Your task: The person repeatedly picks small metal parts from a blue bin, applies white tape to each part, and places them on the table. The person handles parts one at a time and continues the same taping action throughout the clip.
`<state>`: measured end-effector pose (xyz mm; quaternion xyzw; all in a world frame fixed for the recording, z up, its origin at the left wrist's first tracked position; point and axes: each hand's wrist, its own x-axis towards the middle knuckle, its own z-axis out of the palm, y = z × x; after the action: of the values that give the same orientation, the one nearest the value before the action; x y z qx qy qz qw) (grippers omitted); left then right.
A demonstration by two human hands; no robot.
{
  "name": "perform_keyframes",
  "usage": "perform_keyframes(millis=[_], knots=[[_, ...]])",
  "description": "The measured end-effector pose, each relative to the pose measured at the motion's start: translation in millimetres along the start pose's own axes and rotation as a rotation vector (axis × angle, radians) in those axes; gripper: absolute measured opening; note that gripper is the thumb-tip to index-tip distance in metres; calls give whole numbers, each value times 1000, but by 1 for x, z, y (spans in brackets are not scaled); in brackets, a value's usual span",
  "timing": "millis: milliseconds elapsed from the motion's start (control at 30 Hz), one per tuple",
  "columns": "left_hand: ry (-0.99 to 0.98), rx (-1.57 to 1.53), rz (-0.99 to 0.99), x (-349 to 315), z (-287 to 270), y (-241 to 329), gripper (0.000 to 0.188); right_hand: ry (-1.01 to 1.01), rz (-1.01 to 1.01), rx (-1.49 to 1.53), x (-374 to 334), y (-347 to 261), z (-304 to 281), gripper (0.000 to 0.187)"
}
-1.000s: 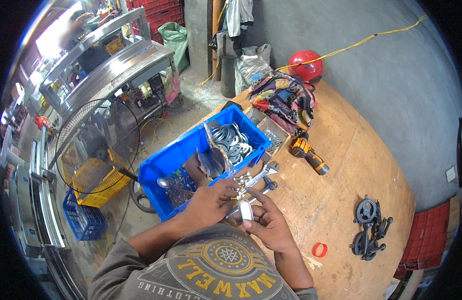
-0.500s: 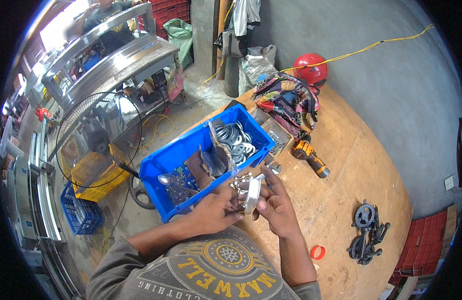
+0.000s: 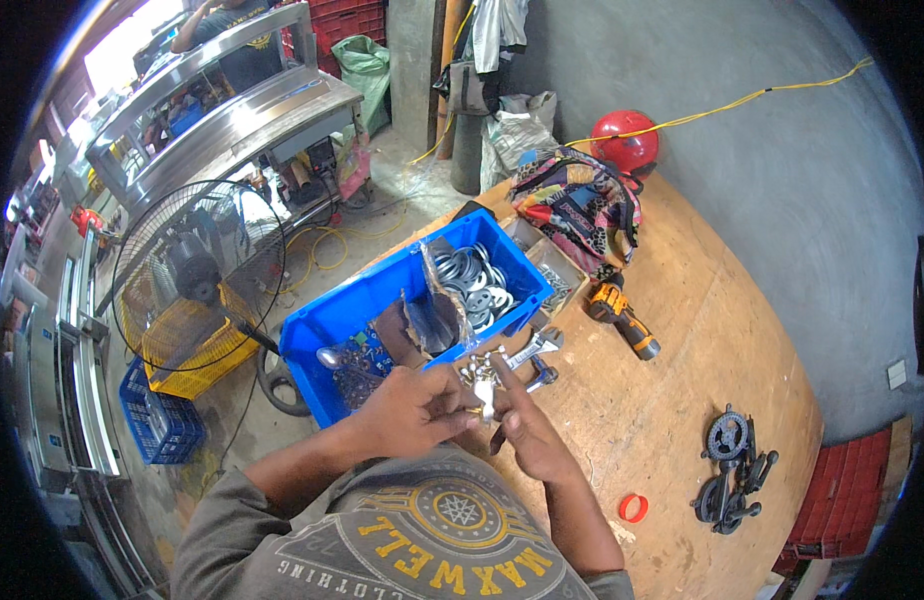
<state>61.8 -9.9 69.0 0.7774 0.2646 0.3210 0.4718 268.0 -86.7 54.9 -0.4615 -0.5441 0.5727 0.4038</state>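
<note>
Close to my body, in front of my shirt, both hands meet at a small shiny metal ring-like part (image 3: 485, 398). My left hand (image 3: 414, 408) is closed, its thumb and fingers pinching at the part's left side. My right hand (image 3: 534, 438) grips it from the other side, index finger stretched along it and thumb beneath. Fingers hide much of the part. Just beyond my fingertips lies a cluster of small shiny metal fittings (image 3: 470, 372). An adjustable wrench (image 3: 537, 346) rests on the table past my right hand.
A blue bin (image 3: 312, 350) holds metal rings and small hardware. Right of it are a wooden tray (image 3: 560, 285), an orange-black cordless drill (image 3: 624, 318), a patterned cloth bag (image 3: 577, 200) and a red helmet (image 3: 624, 140). Black mechanical parts (image 3: 727, 470) and a red ring (image 3: 633, 508) lie nearer.
The metal part has turned and come slightly left, showing less of its face. My right hand has moved left and down, uncovering the adjustable wrench.
</note>
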Motion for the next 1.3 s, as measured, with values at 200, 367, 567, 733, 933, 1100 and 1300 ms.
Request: perform_keyframes(millis=[200,367,567,733,933,1100,1300], knots=[[7,148,-31,5,-13,-2,36,0,-55,-12,-11,2,11,96],[66,205,-57,7,-7,-12,31,-28,-41,-18,-17,1,15,95],[17,359,-15,6,5,-16,20,-40,-18,187,-23,-14,8,103],[-44,393,-7,5,9,-10,17,-13,-15,267,-20,-24,3,112],[-142,403,7,4,16,-13,18,-54,-66,364,-19,-34,-4,119],[-234,373,44,-2,25,-10,16,69,-78,309,-7,-32,-11,116],[-249,294,79,-4,18,-5,16,75,-66,271,7,-22,-19,114]])
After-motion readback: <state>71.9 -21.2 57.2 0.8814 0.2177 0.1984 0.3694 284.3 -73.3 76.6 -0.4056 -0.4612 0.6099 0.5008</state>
